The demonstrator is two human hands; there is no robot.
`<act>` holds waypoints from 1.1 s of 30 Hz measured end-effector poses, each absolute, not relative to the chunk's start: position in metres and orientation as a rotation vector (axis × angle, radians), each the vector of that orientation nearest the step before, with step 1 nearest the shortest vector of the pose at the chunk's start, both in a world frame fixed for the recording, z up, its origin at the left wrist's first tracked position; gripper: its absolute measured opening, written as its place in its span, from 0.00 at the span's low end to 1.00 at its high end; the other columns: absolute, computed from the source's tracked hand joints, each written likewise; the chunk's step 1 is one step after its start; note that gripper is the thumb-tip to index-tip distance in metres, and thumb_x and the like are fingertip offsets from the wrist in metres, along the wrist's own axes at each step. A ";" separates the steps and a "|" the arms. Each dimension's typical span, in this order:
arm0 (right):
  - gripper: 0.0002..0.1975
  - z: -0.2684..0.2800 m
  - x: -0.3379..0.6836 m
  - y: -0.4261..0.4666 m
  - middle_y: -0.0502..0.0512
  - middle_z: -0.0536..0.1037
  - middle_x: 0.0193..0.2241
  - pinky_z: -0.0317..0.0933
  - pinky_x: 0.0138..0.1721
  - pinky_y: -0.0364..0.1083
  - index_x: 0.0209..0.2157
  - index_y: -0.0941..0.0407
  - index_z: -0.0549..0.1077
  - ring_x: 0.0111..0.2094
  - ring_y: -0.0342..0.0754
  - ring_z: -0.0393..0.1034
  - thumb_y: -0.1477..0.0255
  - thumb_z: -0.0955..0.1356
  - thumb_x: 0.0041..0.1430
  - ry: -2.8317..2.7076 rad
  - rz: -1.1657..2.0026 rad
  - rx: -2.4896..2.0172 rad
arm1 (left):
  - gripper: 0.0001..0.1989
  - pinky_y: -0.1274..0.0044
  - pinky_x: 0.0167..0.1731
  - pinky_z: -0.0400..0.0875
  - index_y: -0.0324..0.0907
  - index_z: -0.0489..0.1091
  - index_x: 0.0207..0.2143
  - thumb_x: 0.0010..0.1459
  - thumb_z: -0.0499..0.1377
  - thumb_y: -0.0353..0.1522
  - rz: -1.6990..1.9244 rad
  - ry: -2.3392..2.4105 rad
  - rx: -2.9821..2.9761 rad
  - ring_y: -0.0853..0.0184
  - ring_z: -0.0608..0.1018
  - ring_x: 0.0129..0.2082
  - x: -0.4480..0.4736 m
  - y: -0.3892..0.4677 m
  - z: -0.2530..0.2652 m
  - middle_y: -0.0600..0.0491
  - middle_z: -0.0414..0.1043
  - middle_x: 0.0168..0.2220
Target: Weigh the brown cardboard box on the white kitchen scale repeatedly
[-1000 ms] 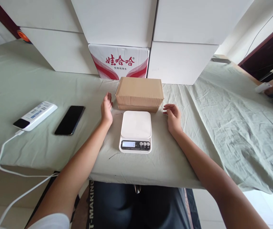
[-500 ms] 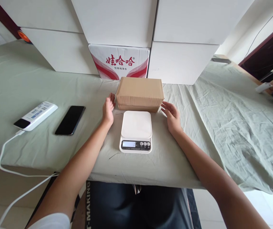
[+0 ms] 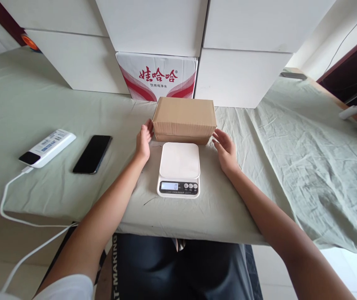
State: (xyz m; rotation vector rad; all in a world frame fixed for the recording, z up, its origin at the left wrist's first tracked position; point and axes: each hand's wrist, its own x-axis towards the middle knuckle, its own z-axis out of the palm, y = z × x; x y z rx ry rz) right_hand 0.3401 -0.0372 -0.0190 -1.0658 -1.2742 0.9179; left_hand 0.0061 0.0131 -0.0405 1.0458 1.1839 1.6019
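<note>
A plain brown rectangular cardboard box (image 3: 184,119), shut and unmarked, sits on the pale green cloth-covered surface (image 3: 41,112) just behind a small white digital kitchen scale (image 3: 179,169) whose display reads zero. The left hand (image 3: 143,141) and right hand (image 3: 225,148), both spread flat, flank its short ends, the left touching or nearly so. It looks stiff, dry and probably light, best gripped at those two ends; a black phone (image 3: 92,153) lies well to the left.

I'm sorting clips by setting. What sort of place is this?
Probably a small packing or shipping workstation: a brown cardboard box sits behind a digital scale on a cloth-covered table, with stacked white cartons at the back.
</note>
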 end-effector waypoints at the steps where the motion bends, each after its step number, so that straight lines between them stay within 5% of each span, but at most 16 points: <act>1: 0.32 -0.019 0.340 -0.039 0.58 0.79 0.70 0.64 0.77 0.70 0.60 0.43 0.78 0.74 0.64 0.72 0.45 0.77 0.60 -1.295 0.903 -1.062 | 0.50 0.59 0.78 0.65 0.49 0.78 0.68 0.60 0.55 0.73 1.600 1.183 1.040 0.49 0.67 0.80 0.006 0.013 -0.040 0.40 0.70 0.76; 10: 0.46 -0.016 0.332 -0.042 0.47 0.65 0.81 0.45 0.86 0.66 0.72 0.38 0.70 0.85 0.61 0.49 0.42 0.79 0.55 -1.417 1.166 -1.019 | 0.48 0.54 0.77 0.66 0.44 0.81 0.58 0.59 0.57 0.73 1.558 1.185 1.059 0.44 0.72 0.78 0.010 0.012 -0.040 0.36 0.78 0.70; 16: 0.38 0.005 0.328 -0.059 0.47 0.69 0.78 0.55 0.82 0.66 0.69 0.37 0.72 0.84 0.61 0.53 0.39 0.74 0.62 -1.446 1.030 -0.943 | 0.44 0.60 0.72 0.73 0.45 0.82 0.51 0.57 0.60 0.72 1.736 1.098 1.182 0.46 0.75 0.75 0.012 0.000 -0.019 0.40 0.84 0.61; 22: 0.23 0.017 0.325 -0.082 0.54 0.78 0.56 0.73 0.64 0.60 0.54 0.39 0.73 0.62 0.57 0.75 0.40 0.67 0.70 -1.348 0.736 -0.939 | 0.33 0.67 0.56 0.80 0.47 0.72 0.33 0.63 0.60 0.68 2.086 1.107 1.243 0.56 0.83 0.51 0.014 -0.022 0.015 0.50 0.76 0.39; 26: 0.21 0.020 0.322 -0.091 0.54 0.72 0.44 0.74 0.53 0.55 0.44 0.44 0.70 0.49 0.54 0.74 0.41 0.67 0.69 -1.302 0.708 -0.979 | 0.38 0.71 0.38 0.75 0.47 0.53 0.23 0.60 0.67 0.63 2.084 0.984 1.272 0.64 0.70 0.30 0.018 -0.031 0.025 0.55 0.55 0.28; 29: 0.22 0.022 0.319 -0.094 0.53 0.69 0.38 0.73 0.45 0.53 0.37 0.47 0.68 0.40 0.52 0.68 0.43 0.70 0.67 -1.272 0.697 -0.972 | 0.39 0.70 0.32 0.70 0.48 0.47 0.23 0.61 0.66 0.63 2.049 1.019 1.320 0.65 0.64 0.27 0.019 -0.033 0.023 0.56 0.49 0.26; 33: 0.25 0.020 0.317 -0.094 0.52 0.65 0.34 0.73 0.42 0.53 0.33 0.48 0.66 0.36 0.51 0.65 0.42 0.71 0.65 -1.254 0.715 -0.955 | 0.35 0.69 0.35 0.73 0.48 0.47 0.23 0.68 0.62 0.57 2.025 1.136 1.343 0.63 0.70 0.30 0.016 -0.032 0.013 0.55 0.50 0.25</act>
